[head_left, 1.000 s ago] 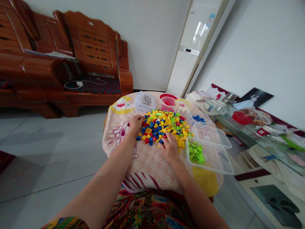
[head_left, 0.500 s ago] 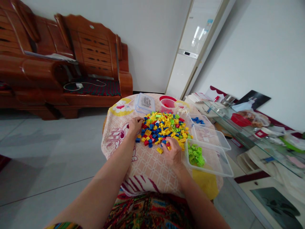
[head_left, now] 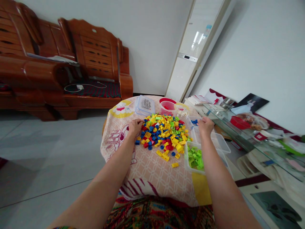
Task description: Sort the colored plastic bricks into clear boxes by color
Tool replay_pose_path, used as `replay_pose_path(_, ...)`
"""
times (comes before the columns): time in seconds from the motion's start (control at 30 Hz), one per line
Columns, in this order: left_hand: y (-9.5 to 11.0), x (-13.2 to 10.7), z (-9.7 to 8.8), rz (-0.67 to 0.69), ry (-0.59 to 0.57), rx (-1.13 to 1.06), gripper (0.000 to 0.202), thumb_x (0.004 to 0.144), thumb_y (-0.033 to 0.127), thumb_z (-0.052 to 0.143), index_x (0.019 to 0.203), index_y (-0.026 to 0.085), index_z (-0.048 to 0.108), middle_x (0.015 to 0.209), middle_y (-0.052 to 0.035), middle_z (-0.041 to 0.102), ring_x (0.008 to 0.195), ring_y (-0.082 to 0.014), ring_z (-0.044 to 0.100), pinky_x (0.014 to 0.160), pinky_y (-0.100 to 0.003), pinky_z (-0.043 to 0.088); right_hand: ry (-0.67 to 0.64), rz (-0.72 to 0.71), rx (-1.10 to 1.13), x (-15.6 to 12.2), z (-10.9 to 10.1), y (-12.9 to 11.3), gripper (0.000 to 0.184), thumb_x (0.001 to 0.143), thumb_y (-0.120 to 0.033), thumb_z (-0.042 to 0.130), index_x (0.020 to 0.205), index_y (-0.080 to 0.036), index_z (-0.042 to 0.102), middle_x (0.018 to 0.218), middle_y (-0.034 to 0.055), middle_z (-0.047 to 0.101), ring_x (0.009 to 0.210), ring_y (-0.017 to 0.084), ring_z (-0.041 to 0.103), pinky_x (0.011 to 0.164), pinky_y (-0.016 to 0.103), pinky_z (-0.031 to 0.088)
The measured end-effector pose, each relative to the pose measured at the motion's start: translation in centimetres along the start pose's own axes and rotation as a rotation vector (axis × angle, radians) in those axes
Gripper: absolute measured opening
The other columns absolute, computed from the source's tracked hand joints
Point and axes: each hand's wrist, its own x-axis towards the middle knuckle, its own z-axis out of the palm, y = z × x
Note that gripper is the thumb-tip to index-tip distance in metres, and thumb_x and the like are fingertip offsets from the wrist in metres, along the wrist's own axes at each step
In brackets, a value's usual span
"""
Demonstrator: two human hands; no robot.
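Observation:
A heap of toy building bricks [head_left: 164, 130] in yellow, blue, red and green lies on the round table [head_left: 147, 171]. My left hand [head_left: 135, 126] rests at the heap's left edge with its fingers curled together; what they hold, if anything, is hidden. Over the small clear box [head_left: 189, 122] of blue bricks [head_left: 194, 122] hangs my right hand [head_left: 206, 124], fingers bent and pinched; I cannot make out anything in them. Below that forearm stands a clear box of green bricks [head_left: 194, 157], partly covered by the arm. A few loose yellow bricks [head_left: 175, 165] lie near the front.
A clear lidded box [head_left: 145, 105] and a pink tub [head_left: 167, 105] stand at the table's back, with white bricks [head_left: 182, 113] beside them. Another clear container [head_left: 220, 143] sits right. A cluttered glass shelf [head_left: 240, 133] adjoins the table; a wooden bench [head_left: 95, 54] stands behind.
My right hand has moved from the heap's front edge, right and away from me, to the blue-brick box. Several bricks now lie scattered at the front. My left hand stays in place.

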Motion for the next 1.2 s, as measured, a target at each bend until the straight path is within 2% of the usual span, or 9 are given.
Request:
replay_pose_path(0.07,0.0,0.0,0.1,-0.004,0.0,0.004,0.035,0.085,0.023,0.051,0.105,0.02,0.08,0.107,-0.0051,0.078,0.097,-0.0199,0.07,0.088,-0.026,0.05,-0.055,-0.007,-0.037,-1.9,0.1,-0.8,0.035,0.076,-0.03,0.058,0.1,-0.011,0.074,0.09,0.0129,0.076,0.082,0.024,0.069,0.081,0.038,0.057)
replay_pose_path(0.13,0.0,0.0,0.1,-0.007,0.002,0.007,0.036,0.084,0.023,0.051,0.106,0.02,0.08,0.107,-0.0053,0.078,0.096,-0.0198,0.07,0.088,-0.025,0.05,-0.174,-0.102,-0.029,-5.3,1.0,-2.1,0.03,0.079,-0.031,0.058,0.097,-0.015,0.075,0.093,0.0112,0.076,0.085,0.024,0.069,0.084,0.038,0.056)
replay_pose_path(0.27,0.3,-0.2,0.0,-0.012,-0.003,0.004,0.036,0.085,0.022,0.05,0.105,0.019,0.08,0.107,-0.0049,0.079,0.095,-0.0192,0.07,0.089,-0.025,0.051,-0.363,-0.356,0.017,-12.5,4.3,-4.8,0.025,0.087,-0.025,0.054,0.099,-0.018,0.075,0.107,0.0122,0.073,0.104,0.025,0.066,0.097,0.039,0.052)
replay_pose_path(0.37,0.4,-0.2,-0.1,-0.019,-0.006,0.005,0.035,0.084,0.023,0.052,0.105,0.021,0.08,0.107,-0.0037,0.079,0.096,-0.0191,0.07,0.089,-0.025,0.051,-0.455,-0.405,-0.077,-15.3,6.9,-5.9,0.026,0.09,-0.02,0.054,0.106,-0.019,0.073,0.121,0.0144,0.068,0.117,0.027,0.06,0.104,0.043,0.048)
replay_pose_path(0.53,0.4,-0.3,-0.1,-0.01,-0.008,-0.001,0.036,0.085,0.022,0.05,0.105,0.019,0.079,0.106,-0.0048,0.079,0.094,-0.0186,0.07,0.085,-0.025,0.05,-0.532,-0.439,-0.222,-16.0,9.0,-6.3,0.033,0.091,-0.015,0.05,0.115,-0.017,0.072,0.131,0.0185,0.062,0.127,0.033,0.051,0.111,0.052,0.039)
replay_pose_path(0.73,0.7,-0.6,-0.3,-0.015,-0.001,0.021,0.036,0.084,0.021,0.051,0.106,0.019,0.08,0.102,-0.0035,0.079,0.089,-0.0187,0.069,0.081,-0.025,0.049,-0.515,-0.483,-0.198,-16.1,9.1,-5.4,0.029,0.093,-0.015,0.047,0.107,-0.019,0.072,0.13,0.0155,0.062,0.127,0.03,0.049,0.112,0.051,0.038)
replay_pose_path(0.93,0.9,-0.6,-0.5,-0.016,-0.008,0.032,0.035,0.085,0.021,0.051,0.105,0.02,0.08,0.104,-0.004,0.079,0.09,-0.0187,0.069,0.08,-0.024,0.049,-0.451,-0.511,-0.24,-16.3,8.3,-5.3,0.019,0.092,-0.017,0.054,0.101,-0.02,0.071,0.122,0.0143,0.063,0.116,0.028,0.053,0.103,0.045,0.044)
replay_pose_path(1.07,0.7,-0.5,-0.3,-0.018,-0.01,0.024,0.035,0.086,0.021,0.05,0.106,0.019,0.079,0.105,-0.0047,0.079,0.093,-0.0191,0.069,0.082,-0.025,0.049,-0.425,-0.5,-0.281,-16.5,7.7,-5.2,0.012,0.091,-0.021,0.059,0.095,-0.021,0.071,0.102,0.0117,0.065,0.101,0.027,0.054,0.091,0.041,0.046)
replay_pose_path(1.2,0.5,-0.4,-0.2,-0.008,-0.01,0.008,0.035,0.086,0.023,0.05,0.105,0.02,0.079,0.106,-0.0035,0.079,0.093,-0.0186,0.07,0.086,-0.025,0.05,-0.442,-0.47,-0.294,-16.6,7.4,-5.3,0.01,0.09,-0.02,0.06,0.092,-0.02,0.07,0.093,0.0104,0.065,0.095,0.027,0.054,0.089,0.04,0.044)
